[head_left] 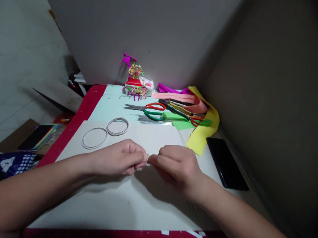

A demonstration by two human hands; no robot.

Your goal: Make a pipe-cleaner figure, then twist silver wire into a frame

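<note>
My left hand (130, 157) and my right hand (176, 165) meet over the middle of the table, fingertips close together. Both are closed in a pinch. Something small and pale shows between the fingertips, too small and too covered to name. Behind my left hand lie two coils of thin wire, one coil (94, 138) further left and another coil (117, 126) nearer the middle. Beyond my hands rest scissors (146, 108) with one red and one green handle, and several thin straight wires (153, 121) just in front of them.
Pliers (178, 109) lie among strips of pink paper (200, 104), green paper (183, 125) and yellow paper (201, 136). A black phone-like slab (226, 163) lies at the right. Small colourful twisted figures (136, 71) stand on a box (147, 87) against the grey wall.
</note>
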